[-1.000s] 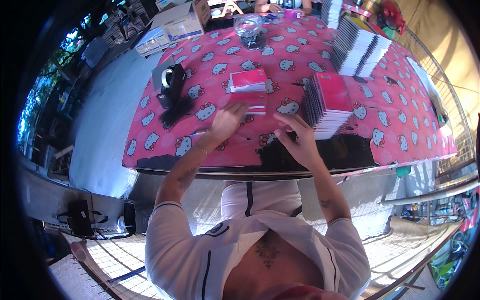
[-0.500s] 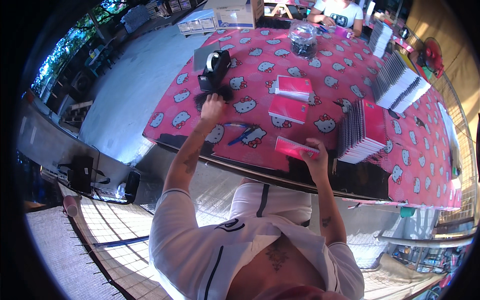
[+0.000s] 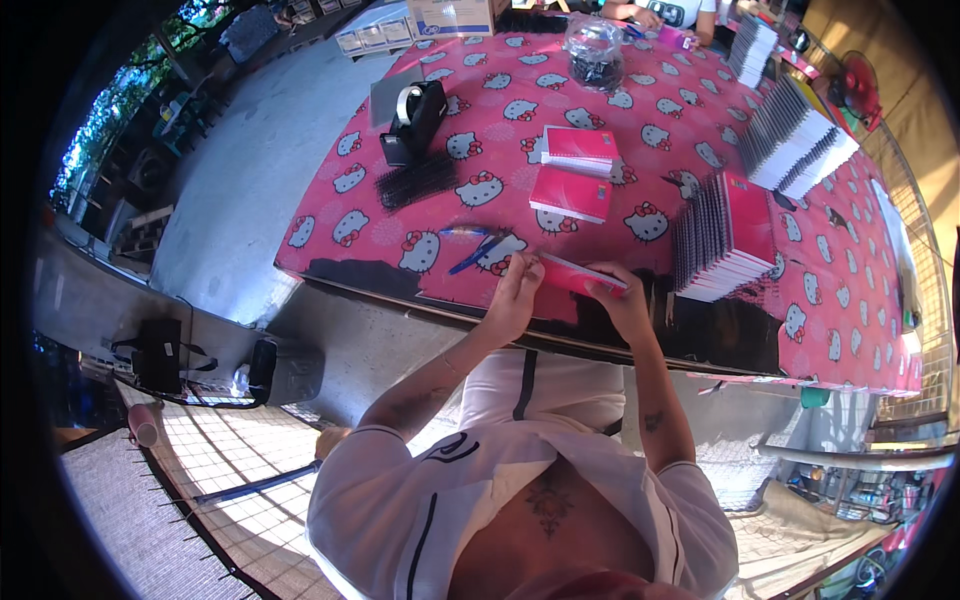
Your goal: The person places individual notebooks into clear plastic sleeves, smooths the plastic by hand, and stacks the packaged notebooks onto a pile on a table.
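Observation:
At the table's near edge my right hand (image 3: 618,301) grips a pink notebook (image 3: 568,273), holding it tilted with its long edge up. My left hand (image 3: 516,294) is at the notebook's left end, its fingers pinched together; what they hold, if anything, is too small to make out. Just beyond my left hand lie blue-handled pliers (image 3: 478,254) and a slim pen-like tool (image 3: 463,231). A loose heap of black spiral binding coils (image 3: 418,180) is farther left, beside a black tape dispenser (image 3: 414,125).
Two small piles of pink notebooks (image 3: 570,194) lie mid-table. Spiral-bound stacks (image 3: 722,240) stand at right, with taller stacks (image 3: 795,140) behind. A clear plastic tub (image 3: 596,62) sits at the back, near another person's hands (image 3: 648,18). A red fan (image 3: 860,92) is far right.
My left hand has left the coil heap and come right and nearer, to the notebook's left end. My right hand still holds the notebook, now slightly farther from me.

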Demonstrator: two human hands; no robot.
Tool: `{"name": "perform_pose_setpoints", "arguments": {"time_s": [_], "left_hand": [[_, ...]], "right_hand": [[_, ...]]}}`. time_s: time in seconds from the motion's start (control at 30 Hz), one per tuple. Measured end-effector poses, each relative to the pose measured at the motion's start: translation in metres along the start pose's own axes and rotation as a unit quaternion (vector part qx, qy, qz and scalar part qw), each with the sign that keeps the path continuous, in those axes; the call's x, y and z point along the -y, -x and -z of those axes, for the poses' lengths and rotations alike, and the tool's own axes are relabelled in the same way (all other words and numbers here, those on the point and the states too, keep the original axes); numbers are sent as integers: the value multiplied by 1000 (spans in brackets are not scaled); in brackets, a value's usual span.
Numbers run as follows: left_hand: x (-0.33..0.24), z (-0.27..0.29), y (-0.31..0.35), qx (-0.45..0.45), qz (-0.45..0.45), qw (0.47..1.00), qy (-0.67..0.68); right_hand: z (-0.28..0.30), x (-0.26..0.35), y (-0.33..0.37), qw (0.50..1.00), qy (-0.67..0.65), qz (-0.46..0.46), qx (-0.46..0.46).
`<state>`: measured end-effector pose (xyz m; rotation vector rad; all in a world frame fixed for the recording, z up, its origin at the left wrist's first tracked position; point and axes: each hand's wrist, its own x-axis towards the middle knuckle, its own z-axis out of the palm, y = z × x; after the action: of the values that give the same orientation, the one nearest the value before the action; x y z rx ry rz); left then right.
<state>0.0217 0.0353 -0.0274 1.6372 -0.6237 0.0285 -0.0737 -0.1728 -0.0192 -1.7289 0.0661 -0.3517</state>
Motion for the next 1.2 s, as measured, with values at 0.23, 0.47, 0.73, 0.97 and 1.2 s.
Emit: {"name": "perform_pose_setpoints", "arguments": {"time_s": [0.23, 0.47, 0.73, 0.97, 1.2], "left_hand": [[-35, 36, -31, 38, -113, 977, -179], [-23, 27, -22, 19, -152, 973, -175], [-17, 29, -28, 79, -167, 967, -178], [-26, 33, -56, 225, -206, 936, -175], [-23, 39, -73, 308, -163, 906, -243]], "right_hand": [[-1, -7, 3, 1000, -10, 22, 5], [-1, -12, 3, 1000, -8, 24, 8], [2, -6, 3, 999, -12, 1, 33], [6, -3, 1, 999, 42, -6, 32], [2, -4, 3, 1000, 14, -6, 28]]}}
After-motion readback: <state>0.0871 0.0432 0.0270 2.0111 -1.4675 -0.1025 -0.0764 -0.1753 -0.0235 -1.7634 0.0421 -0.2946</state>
